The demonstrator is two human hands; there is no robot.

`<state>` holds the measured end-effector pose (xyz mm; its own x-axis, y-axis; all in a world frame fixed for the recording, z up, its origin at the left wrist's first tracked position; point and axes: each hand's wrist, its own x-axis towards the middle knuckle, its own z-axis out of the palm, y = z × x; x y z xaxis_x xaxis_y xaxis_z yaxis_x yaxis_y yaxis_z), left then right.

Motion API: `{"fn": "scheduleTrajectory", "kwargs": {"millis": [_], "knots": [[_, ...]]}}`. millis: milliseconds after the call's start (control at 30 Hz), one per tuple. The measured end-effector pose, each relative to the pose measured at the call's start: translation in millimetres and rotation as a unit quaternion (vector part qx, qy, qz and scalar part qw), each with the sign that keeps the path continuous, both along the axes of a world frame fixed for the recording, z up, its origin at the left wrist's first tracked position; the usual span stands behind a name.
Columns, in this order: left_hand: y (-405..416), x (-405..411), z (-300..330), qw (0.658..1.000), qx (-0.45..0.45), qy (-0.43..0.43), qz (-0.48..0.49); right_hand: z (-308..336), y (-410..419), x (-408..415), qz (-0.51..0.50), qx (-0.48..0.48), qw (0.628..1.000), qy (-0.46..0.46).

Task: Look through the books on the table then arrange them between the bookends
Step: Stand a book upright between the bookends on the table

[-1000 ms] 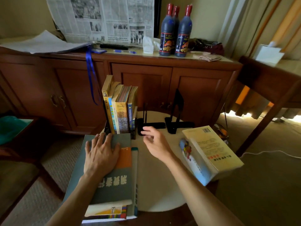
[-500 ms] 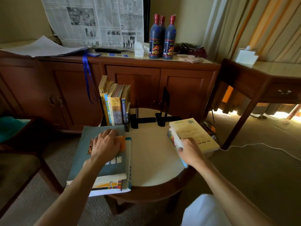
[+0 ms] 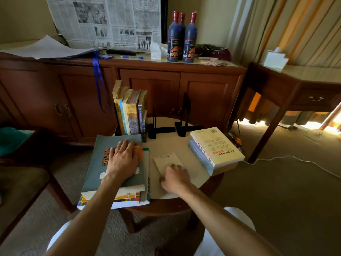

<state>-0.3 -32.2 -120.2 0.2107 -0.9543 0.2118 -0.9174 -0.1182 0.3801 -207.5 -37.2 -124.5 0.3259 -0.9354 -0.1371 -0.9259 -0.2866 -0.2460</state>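
Right hand (image 3: 174,177) curls loosely over the small pale book (image 3: 167,160) mid-frame, grip unclear; left hand (image 3: 124,157) lies flat on the grey book (image 3: 103,163). Best pinch the spine firmly before lifting it toward the bookends (image 3: 181,117).

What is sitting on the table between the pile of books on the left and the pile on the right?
A small pale book under the right hand, seen from the head view.

Matt black metal bookends (image 3: 181,118)

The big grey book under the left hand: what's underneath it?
Beneath the grey book, which the left hand presses flat, lie at least two more books: a colourful-edged one and a teal-spined one. Their covers are hidden.
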Motion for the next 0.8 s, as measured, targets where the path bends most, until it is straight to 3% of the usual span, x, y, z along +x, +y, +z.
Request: {"fn": "scheduleTrajectory", "kwargs": {"millis": [100,200,267,367,633,800], "knots": [[0,-3,1,1.0,-0.002,0.013,0.004,1,-19,-27,-0.042,-0.094,0.99,-0.093],[1,-3,-1,1.0,-0.003,0.013,0.009,7,-50,-68,-0.085,-0.214,0.973,-0.02],[1,-3,-2,1.0,-0.002,0.012,0.006,10,-66,-97,-0.142,-0.173,0.973,0.064],[0,-3,-3,1.0,-0.004,0.011,0.006,1,-69,-122,-0.19,-0.108,0.971,0.093],[-2,-1,-6,1.0,-0.004,0.008,0.008,1,-36,-94,-0.12,-0.159,0.961,0.194],[1,-2,-4,1.0,-0.005,0.012,0.009,14,-22,-59,-0.079,-0.151,0.971,0.168]]}}
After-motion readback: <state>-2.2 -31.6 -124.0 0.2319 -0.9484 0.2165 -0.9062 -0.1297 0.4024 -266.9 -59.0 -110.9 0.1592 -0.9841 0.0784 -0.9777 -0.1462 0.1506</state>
